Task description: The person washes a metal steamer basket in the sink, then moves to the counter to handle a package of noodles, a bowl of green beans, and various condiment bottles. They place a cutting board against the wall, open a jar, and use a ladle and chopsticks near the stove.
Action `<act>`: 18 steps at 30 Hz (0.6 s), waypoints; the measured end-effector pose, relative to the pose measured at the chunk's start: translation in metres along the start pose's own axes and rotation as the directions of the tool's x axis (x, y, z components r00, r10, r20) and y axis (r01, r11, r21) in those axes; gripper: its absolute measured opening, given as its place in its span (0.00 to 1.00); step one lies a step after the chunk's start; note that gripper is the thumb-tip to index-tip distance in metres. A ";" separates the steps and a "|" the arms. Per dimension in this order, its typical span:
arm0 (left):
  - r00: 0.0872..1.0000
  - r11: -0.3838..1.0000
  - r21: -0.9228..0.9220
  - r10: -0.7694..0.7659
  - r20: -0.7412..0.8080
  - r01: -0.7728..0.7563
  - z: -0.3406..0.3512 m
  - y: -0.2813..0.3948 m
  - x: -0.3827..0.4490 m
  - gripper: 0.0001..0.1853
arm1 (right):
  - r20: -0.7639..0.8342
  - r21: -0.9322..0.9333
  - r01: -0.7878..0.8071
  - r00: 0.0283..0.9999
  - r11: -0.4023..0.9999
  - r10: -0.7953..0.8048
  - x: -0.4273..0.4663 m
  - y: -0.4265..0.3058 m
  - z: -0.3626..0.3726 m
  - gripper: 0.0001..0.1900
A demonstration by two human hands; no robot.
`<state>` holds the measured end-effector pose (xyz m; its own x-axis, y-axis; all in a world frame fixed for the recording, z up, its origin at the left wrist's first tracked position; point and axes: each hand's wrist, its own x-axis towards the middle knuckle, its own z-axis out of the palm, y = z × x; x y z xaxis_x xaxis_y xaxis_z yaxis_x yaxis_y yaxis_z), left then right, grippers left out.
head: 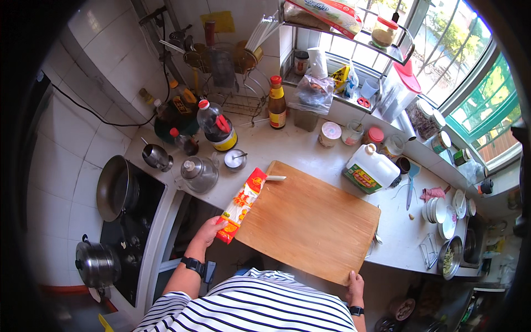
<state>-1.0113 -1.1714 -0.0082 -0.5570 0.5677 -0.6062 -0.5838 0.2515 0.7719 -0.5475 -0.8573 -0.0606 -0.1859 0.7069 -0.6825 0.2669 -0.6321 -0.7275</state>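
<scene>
My left hand (pixel 210 230) grips the near end of a red-and-white plastic packet (pixel 242 203) that looks like dried noodles. The packet slants along the left side of a wooden cutting board (pixel 307 220). A short pale stick-like thing (pixel 276 178) juts out beside the packet's far end, over the board; what it is cannot be made out. At the board's near right corner, my right hand (pixel 355 286) has its thumb on top and its fingers mostly hidden beneath. The board's near part reaches past the front edge of the white countertop (pixel 265 145).
Left of the board stand a glass pot (pixel 199 174), a salt bowl (pixel 235 159) and a large sauce bottle (pixel 218 126). A white jug (pixel 370 168) stands behind it. Bowls (pixel 435 210) and a steel basin (pixel 450 257) lie right. A wok (pixel 118 189) sits over the left cooktop.
</scene>
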 end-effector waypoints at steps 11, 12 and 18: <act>0.993 0.973 0.214 0.099 -0.061 -0.084 0.006 0.005 0.085 0.15 | -0.074 0.054 -0.043 0.996 0.998 0.047 -0.021 -0.015 -0.022 0.13; 0.984 0.949 0.289 0.156 -0.083 -0.126 0.007 0.006 0.092 0.17 | -0.072 0.081 -0.047 0.996 0.996 0.053 -0.027 -0.019 -0.020 0.13; 0.678 0.312 0.924 0.730 -0.085 -0.220 0.031 0.014 0.073 0.21 | -0.078 -0.004 0.049 0.996 0.999 -0.049 -0.050 -0.046 -0.009 0.15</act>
<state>-1.0416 -1.1020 -0.0359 -0.8544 0.5014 0.1364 0.4860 0.6781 0.5514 -0.5423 -0.8613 0.0079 -0.1241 0.7595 -0.6386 0.2611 -0.5958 -0.7595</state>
